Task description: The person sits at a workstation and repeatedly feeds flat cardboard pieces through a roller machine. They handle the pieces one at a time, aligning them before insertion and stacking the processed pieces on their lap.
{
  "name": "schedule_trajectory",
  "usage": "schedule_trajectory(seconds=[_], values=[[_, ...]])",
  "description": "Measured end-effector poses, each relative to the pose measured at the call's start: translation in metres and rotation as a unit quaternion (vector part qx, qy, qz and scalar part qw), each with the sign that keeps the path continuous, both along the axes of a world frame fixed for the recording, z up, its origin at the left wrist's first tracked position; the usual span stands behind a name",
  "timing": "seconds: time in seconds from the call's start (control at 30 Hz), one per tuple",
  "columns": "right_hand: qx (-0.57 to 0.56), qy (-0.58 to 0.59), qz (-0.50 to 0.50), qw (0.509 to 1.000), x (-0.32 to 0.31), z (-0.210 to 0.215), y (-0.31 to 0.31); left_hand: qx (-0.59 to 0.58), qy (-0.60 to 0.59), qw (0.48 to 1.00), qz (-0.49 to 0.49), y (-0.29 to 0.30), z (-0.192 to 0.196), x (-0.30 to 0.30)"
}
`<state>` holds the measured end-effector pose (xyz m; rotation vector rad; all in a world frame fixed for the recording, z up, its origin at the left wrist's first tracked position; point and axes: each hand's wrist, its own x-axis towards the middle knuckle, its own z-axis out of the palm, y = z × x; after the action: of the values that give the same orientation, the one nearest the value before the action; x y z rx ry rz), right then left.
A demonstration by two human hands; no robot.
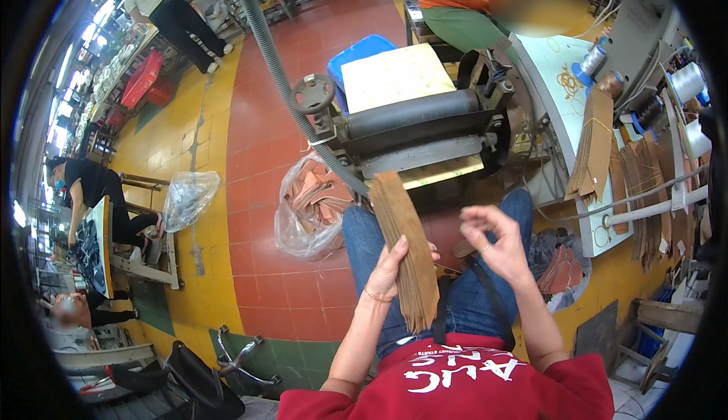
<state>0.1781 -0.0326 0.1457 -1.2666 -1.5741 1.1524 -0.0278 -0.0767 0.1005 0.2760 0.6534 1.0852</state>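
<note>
Brown leather strips (407,249) are sitting bunched in your left hand (389,268), gripped over your lap in front of the roller machine (413,128), while your right hand (493,245), fingers loosely curled and empty, is hovering just beside them; by my judgement most are still waiting.

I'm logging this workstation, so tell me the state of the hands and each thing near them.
left hand: closed around the strip bundle
right hand: empty, fingers curled, apart from the bundle
bundle of brown strips: held upright, fanned at the lower end
clear plastic bag: open, on the floor, holding brown pieces
roller machine: flat sheet resting on top
</note>
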Motion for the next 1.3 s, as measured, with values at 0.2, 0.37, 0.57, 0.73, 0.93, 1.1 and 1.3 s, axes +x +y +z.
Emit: schedule_trajectory(seconds=[0.2,0.37,0.57,0.73,0.93,1.1,1.3], values=[[-0.093,0.061,0.088,0.990,-0.015,-0.011,-0.036,0.008,0.170,0.983,0.072,0.008,0.011,0.012],[-0.192,0.141,0.083,0.968,-0.015,-0.015,-0.039,0.014,0.214,0.974,0.077,0.009,0.015,0.019],[-0.270,0.267,0.095,0.920,0.001,-0.020,-0.036,-0.001,0.175,0.981,0.084,0.007,0.016,0.021],[-0.269,0.199,0.087,0.938,0.005,-0.025,-0.030,-0.031,0.106,0.990,0.088,0.006,0.012,0.018],[-0.307,0.205,0.130,0.920,0.009,-0.021,-0.023,-0.009,-0.002,0.997,0.077,0.002,-0.002,0.005],[-0.219,0.059,0.158,0.961,0.008,-0.019,-0.023,0.051,-0.102,0.987,0.114,0.001,-0.010,-0.004],[-0.165,-0.054,0.118,0.978,0.001,-0.011,-0.029,0.079,-0.107,0.985,0.108,0.002,-0.013,-0.004]])
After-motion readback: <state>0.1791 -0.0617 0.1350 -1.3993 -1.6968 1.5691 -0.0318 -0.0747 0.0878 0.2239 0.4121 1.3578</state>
